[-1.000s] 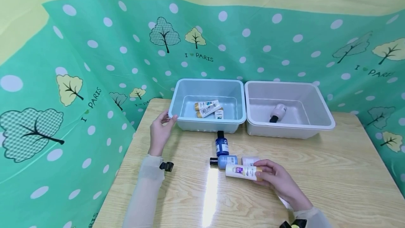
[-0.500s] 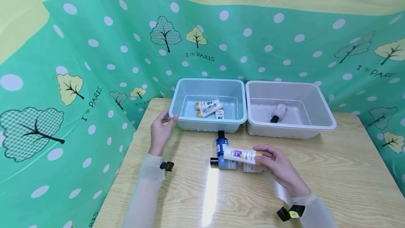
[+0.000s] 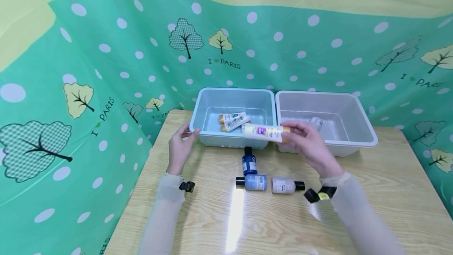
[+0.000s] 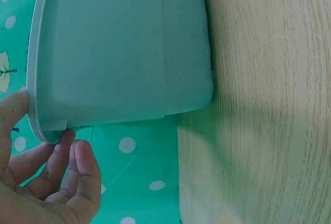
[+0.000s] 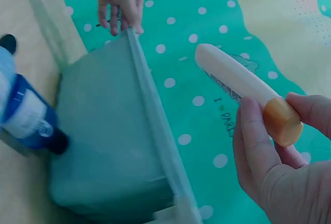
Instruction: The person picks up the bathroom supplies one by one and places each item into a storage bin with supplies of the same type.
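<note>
My right hand (image 3: 311, 143) pinches a white tube (image 3: 263, 132) by its gold cap (image 5: 283, 120), holding it level over the front rim of the blue bin (image 3: 236, 140). Inside that bin lie several white tubes (image 3: 233, 122) with gold caps. At the bin's left front corner, my left hand (image 3: 180, 148) grips the rim between thumb and fingers, as the left wrist view (image 4: 57, 177) also shows. A dark blue bottle (image 3: 249, 164), a light blue bottle (image 3: 255, 182) and a pale pink bottle (image 3: 283, 185) lie on the table, all with black caps.
To the right of the blue bin stands a grey bin (image 3: 347, 143), partly hidden by my right hand, with a pale bottle (image 3: 316, 122) inside. A green dotted cloth (image 3: 141, 42) hangs behind and left of the wooden table (image 3: 212, 215).
My right hand has lifted the white tube off the table area and carried it forward to the blue bin's rim, uncovering the pink bottle. My left hand keeps its place.
</note>
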The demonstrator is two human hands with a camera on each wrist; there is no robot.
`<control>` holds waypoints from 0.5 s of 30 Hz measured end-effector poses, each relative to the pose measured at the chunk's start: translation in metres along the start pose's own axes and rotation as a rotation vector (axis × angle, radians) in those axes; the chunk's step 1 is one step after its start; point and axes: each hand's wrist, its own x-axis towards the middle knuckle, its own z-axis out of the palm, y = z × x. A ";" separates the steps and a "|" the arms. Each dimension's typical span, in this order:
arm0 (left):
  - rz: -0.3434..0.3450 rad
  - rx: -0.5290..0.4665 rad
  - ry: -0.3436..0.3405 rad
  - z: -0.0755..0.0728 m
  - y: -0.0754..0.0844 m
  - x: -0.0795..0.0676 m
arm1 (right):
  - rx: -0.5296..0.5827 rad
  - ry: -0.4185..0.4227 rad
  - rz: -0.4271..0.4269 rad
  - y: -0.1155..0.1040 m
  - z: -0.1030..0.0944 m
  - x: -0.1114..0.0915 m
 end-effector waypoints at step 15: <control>0.017 -0.006 0.005 0.000 -0.003 0.001 | -0.138 0.013 0.047 -0.058 0.032 0.151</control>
